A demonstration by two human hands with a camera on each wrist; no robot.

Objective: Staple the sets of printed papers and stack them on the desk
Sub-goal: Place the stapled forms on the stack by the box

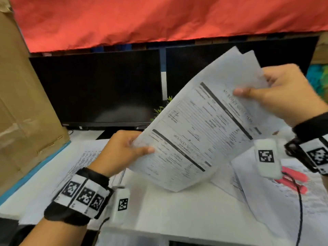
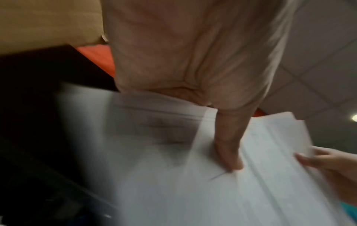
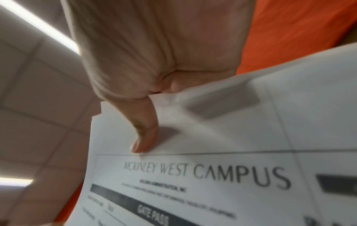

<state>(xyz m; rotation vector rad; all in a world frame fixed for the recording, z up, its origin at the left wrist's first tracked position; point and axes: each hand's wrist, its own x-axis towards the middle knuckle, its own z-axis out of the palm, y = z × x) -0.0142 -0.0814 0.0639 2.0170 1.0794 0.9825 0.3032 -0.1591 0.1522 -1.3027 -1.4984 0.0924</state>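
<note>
A set of printed papers (image 1: 200, 121) is held up above the desk, tilted, its sheets fanned apart at the upper corner. My left hand (image 1: 122, 151) pinches its lower left edge, thumb on the printed face. My right hand (image 1: 276, 93) pinches the upper right edge, thumb on top. In the left wrist view the thumb (image 2: 230, 146) presses the blurred papers (image 2: 193, 191). The right wrist view shows the thumb (image 3: 144, 134) on a sheet (image 3: 212, 168) headed "McKinley West Campus". A red stapler (image 1: 292, 180) lies on loose sheets at the right, partly hidden by the wrist camera.
More printed sheets (image 1: 83, 162) lie on the white desk (image 1: 177, 219) at the left, and others (image 1: 266, 201) at the right. Two dark monitors (image 1: 99, 89) stand behind. A cardboard panel (image 1: 23, 112) borders the left. A small plant (image 1: 159, 109) peeks out behind the papers.
</note>
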